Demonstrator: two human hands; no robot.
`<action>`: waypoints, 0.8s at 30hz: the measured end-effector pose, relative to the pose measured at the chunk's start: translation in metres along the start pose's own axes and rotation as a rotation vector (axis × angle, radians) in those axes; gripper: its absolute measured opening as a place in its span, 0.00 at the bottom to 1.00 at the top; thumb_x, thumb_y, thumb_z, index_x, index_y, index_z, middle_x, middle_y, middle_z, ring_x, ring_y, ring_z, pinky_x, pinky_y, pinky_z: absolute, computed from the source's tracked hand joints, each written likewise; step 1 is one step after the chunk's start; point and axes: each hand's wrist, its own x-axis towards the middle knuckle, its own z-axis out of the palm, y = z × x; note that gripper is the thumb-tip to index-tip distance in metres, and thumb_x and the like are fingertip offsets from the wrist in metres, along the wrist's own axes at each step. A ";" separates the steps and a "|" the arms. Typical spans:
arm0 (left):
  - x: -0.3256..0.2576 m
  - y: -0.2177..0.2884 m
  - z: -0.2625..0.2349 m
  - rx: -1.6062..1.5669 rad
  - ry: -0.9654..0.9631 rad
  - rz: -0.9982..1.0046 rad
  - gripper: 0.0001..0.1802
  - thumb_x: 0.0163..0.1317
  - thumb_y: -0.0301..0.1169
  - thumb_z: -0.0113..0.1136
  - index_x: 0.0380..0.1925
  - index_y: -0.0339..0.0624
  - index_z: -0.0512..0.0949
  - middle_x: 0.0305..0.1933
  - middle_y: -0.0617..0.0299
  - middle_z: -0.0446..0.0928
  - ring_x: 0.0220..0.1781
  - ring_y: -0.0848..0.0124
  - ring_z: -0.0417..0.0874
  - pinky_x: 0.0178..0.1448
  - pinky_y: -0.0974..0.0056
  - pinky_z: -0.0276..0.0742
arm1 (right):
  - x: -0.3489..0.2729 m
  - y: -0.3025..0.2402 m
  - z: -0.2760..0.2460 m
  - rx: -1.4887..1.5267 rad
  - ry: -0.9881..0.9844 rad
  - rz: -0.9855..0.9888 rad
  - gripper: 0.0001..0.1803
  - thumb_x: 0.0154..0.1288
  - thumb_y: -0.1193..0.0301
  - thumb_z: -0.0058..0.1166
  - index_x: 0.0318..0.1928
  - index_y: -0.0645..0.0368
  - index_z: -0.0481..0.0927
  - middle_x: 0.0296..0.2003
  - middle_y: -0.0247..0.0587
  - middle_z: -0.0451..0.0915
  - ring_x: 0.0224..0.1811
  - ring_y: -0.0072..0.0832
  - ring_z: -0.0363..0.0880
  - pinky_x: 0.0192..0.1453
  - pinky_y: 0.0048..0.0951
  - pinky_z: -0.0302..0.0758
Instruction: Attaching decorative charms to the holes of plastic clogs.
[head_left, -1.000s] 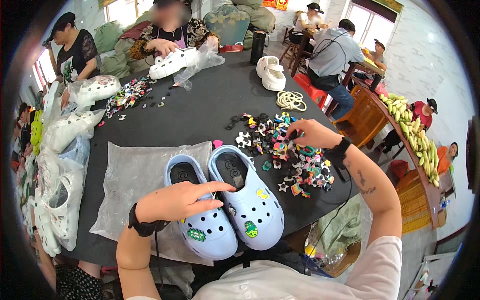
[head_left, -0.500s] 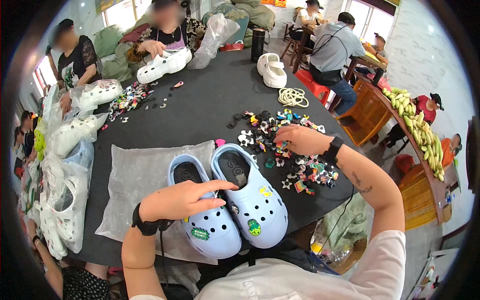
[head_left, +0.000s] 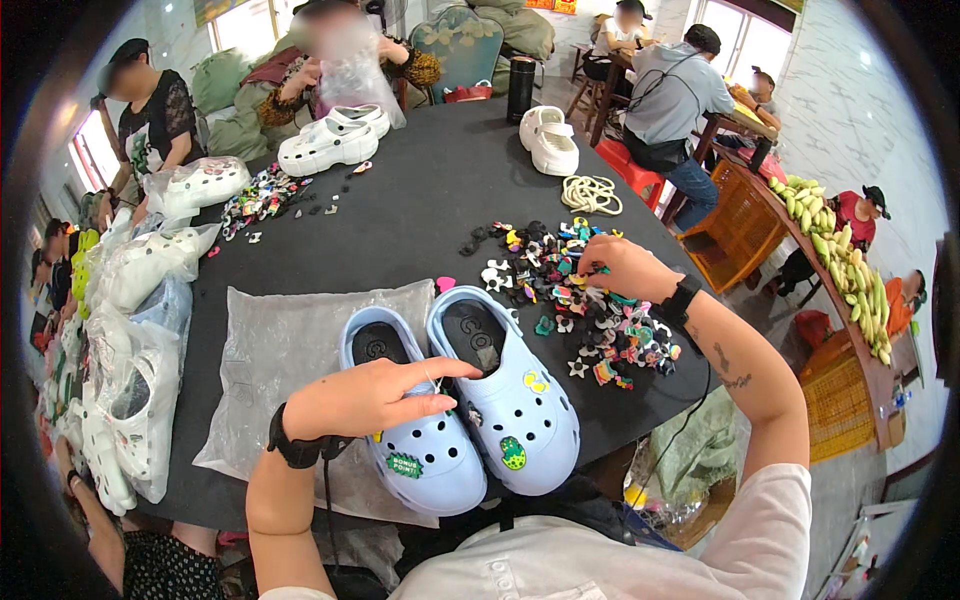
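Rests the left hand [head_left: 365, 398] across light-blue clogs [head_left: 500, 390] at six o'clock on a dark table [head_left: 430, 220], with thumb and forefinger apart, rest of the grip hidden. Holds the right hand [head_left: 632, 268] bent over colourful charms [head_left: 600, 330], at two o'clock from the clogs; cannot tell whether gripping one.

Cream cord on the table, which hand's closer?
Right. Right hand: over the charm pile, this side of the cord; left hand: farther off, at the blue clogs.
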 end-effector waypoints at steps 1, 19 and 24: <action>0.000 0.000 0.000 -0.004 0.005 0.012 0.23 0.73 0.44 0.50 0.65 0.52 0.68 0.28 0.47 0.78 0.28 0.55 0.81 0.36 0.56 0.73 | 0.000 -0.001 0.001 -0.003 0.004 0.017 0.07 0.60 0.72 0.63 0.39 0.59 0.83 0.42 0.41 0.78 0.45 0.40 0.79 0.50 0.39 0.76; 0.001 0.014 -0.007 -0.058 -0.093 -0.160 0.26 0.71 0.38 0.52 0.67 0.47 0.67 0.62 0.54 0.76 0.56 0.57 0.82 0.59 0.59 0.74 | -0.013 -0.007 -0.003 -0.105 0.230 -0.014 0.09 0.56 0.72 0.64 0.38 0.58 0.81 0.40 0.40 0.78 0.48 0.41 0.77 0.52 0.38 0.74; 0.001 0.013 -0.007 -0.055 -0.093 -0.165 0.25 0.71 0.38 0.52 0.67 0.46 0.67 0.63 0.54 0.75 0.58 0.57 0.81 0.61 0.59 0.74 | -0.014 -0.015 0.008 -0.259 0.298 -0.037 0.14 0.58 0.71 0.64 0.44 0.58 0.81 0.42 0.42 0.79 0.50 0.41 0.76 0.56 0.40 0.72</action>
